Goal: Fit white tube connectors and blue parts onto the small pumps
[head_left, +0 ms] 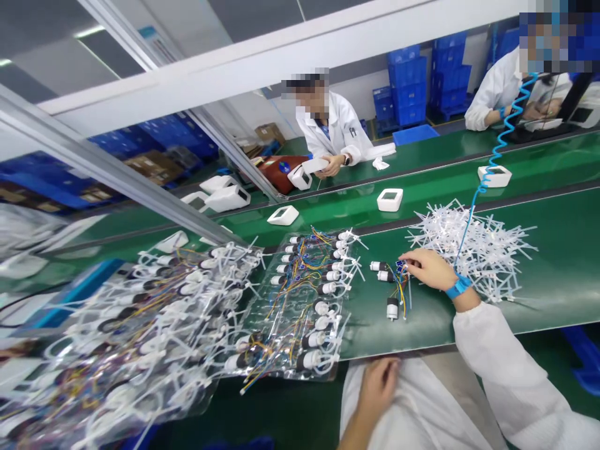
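Observation:
My right hand (430,269), with a blue wristband (458,286), reaches over the green work surface. Its thumb and fingers pinch a small blue part with coloured wires (402,265). Beside it lie several white-and-black motor-like cylinders (392,307) joined to yellow, red and blue wires (402,287). My left hand (379,382) is low at the table's front edge, over my white coat. Its fingers are curled together, and no object shows in them. Left of the right hand, a clear plastic tray (269,303) carries rows of similar cylinders with wires and white tubes.
A heap of white cable ties or tube pieces (473,250) lies right of my right hand, beneath a coiled blue cord (509,125). More filled trays (140,337) stack at left. White device housings (390,200) stand on the green belt. Two co-workers (335,125) sit opposite.

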Demonstrator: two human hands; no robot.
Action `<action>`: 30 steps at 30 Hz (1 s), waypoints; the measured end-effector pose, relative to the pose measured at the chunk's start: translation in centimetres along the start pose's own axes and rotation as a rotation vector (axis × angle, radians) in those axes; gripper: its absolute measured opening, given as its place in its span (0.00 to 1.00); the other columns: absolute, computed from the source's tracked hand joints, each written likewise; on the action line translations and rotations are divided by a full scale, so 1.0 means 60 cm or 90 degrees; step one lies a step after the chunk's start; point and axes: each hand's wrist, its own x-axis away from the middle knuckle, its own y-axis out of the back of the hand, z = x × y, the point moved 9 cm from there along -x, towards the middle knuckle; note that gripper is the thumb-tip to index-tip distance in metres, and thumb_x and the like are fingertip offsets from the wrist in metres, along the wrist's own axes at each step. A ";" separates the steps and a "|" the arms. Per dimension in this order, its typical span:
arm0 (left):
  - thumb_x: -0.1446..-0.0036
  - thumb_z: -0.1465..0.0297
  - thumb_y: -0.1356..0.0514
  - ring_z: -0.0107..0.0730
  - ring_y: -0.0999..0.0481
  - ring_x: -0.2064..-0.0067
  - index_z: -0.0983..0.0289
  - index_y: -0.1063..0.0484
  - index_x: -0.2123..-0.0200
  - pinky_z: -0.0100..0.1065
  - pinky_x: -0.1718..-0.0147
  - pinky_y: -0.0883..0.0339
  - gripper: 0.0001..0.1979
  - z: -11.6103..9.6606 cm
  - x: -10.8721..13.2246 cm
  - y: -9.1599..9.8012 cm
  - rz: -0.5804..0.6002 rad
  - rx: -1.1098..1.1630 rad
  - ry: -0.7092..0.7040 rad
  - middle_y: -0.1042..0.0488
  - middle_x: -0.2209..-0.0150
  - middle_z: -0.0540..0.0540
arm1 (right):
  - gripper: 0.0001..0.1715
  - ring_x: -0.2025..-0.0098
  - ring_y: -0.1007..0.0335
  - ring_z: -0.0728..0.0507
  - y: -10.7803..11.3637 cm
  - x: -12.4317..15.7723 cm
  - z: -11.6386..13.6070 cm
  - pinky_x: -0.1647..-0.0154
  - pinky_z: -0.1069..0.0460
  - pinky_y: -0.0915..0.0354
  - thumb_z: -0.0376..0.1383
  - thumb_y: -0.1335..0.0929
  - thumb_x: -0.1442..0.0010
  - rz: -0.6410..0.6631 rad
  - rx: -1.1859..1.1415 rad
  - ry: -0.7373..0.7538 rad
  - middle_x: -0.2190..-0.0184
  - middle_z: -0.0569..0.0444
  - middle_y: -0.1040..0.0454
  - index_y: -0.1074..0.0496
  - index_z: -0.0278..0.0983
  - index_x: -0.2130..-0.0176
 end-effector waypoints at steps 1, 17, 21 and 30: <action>0.23 0.57 0.53 0.53 0.13 0.55 0.57 0.16 0.54 0.50 0.51 0.17 0.25 -0.023 0.020 -0.004 -0.009 0.034 -0.036 0.14 0.58 0.63 | 0.16 0.63 0.22 0.41 -0.003 0.000 0.001 0.57 0.47 0.31 0.33 0.29 0.32 0.006 -0.002 0.006 0.61 0.51 0.14 0.13 0.43 0.49; 0.22 0.68 0.39 0.39 0.18 0.53 0.57 0.14 0.51 0.39 0.51 0.21 0.12 -0.244 -0.127 0.224 -0.335 0.001 -0.328 0.18 0.56 0.58 | 0.12 0.57 0.20 0.38 0.067 0.016 0.003 0.54 0.44 0.25 0.42 0.30 0.31 -0.259 -0.292 -0.035 0.56 0.48 0.16 0.18 0.41 0.55; 0.22 0.69 0.41 0.38 0.16 0.54 0.60 0.16 0.54 0.36 0.54 0.22 0.11 -0.212 -0.127 0.227 -0.356 0.101 -0.282 0.17 0.57 0.58 | 0.13 0.55 0.19 0.38 0.070 0.020 -0.002 0.49 0.44 0.24 0.44 0.27 0.33 -0.265 -0.426 -0.075 0.56 0.49 0.15 0.16 0.41 0.54; 0.24 0.69 0.41 0.43 0.21 0.41 0.58 0.22 0.39 0.41 0.43 0.25 0.14 -0.199 -0.154 0.196 -0.259 0.077 -0.207 0.22 0.43 0.62 | 0.09 0.64 0.24 0.41 0.077 0.022 0.036 0.56 0.45 0.26 0.40 0.31 0.30 -0.227 -0.458 -0.016 0.67 0.55 0.23 0.19 0.43 0.59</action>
